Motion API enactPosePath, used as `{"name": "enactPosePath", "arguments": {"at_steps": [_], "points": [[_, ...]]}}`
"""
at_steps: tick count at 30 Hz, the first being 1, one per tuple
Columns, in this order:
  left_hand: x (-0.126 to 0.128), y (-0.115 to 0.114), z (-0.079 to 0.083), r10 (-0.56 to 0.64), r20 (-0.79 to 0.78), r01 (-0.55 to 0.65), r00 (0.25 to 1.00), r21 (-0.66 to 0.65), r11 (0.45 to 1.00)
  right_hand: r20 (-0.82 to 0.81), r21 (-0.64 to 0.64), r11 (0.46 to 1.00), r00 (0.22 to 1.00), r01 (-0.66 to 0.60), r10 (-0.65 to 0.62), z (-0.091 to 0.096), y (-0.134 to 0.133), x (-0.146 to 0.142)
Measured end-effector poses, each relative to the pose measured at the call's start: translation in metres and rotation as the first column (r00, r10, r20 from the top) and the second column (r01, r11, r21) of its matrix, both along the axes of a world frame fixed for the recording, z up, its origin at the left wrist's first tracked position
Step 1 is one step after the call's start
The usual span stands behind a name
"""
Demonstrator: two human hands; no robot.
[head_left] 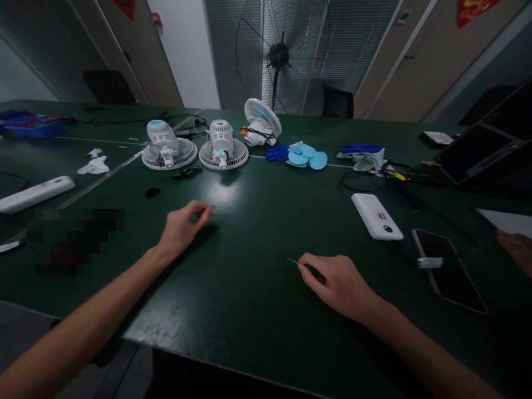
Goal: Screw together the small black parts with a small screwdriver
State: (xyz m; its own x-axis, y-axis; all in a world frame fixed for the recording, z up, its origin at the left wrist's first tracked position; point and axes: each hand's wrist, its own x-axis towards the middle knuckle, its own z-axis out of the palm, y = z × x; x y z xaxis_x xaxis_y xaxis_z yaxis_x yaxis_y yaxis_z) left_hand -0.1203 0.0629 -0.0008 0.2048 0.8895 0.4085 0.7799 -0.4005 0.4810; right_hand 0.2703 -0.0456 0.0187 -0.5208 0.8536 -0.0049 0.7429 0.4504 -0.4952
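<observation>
We're over the dark green worktop, with three small white desk fans lying towards its far edge. Our left hand, mid-worktop, pinches a small dark piece against the surface. Our right hand, nearer the front edge, is closed around a thin tool, its tip pointing left.

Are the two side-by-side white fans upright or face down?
Face down: the left white plastic fan and its neighbour rest grille-down on the dark green table, motor housings up.
</observation>
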Motion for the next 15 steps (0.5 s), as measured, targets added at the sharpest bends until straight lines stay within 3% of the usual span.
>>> {"name": "enactPosePath", "arguments": {"at_steps": [2,5,8,11,15], "points": [[-0.044,0.025,0.003,0.251,0.032,-0.253,0.967,0.077,0.964,-0.012,-0.005,1.0,1.0,-0.004,0.004,-0.001,0.0,0.0],[-0.113,0.051,0.007,0.418,0.044,-0.42,0.908,0.126,0.899,-0.022,-0.016,1.0,1.0,-0.005,0.005,-0.001,-0.001,0.0],[-0.16,0.062,0.007,0.593,0.136,-0.608,0.794,0.151,0.78,-0.008,-0.011,1.0,1.0,0.001,-0.001,-0.001,-0.001,0.001],[-0.171,0.064,0.007,0.655,0.2,-0.681,0.729,0.111,0.724,0.006,0.002,1.0,1.0,0.006,-0.006,-0.001,-0.001,0.0],[-0.155,0.06,0.011,0.616,0.16,-0.633,0.771,0.087,0.77,-0.016,0.003,1.0,1.0,-0.006,0.006,0.001,-0.001,0.0]]}}
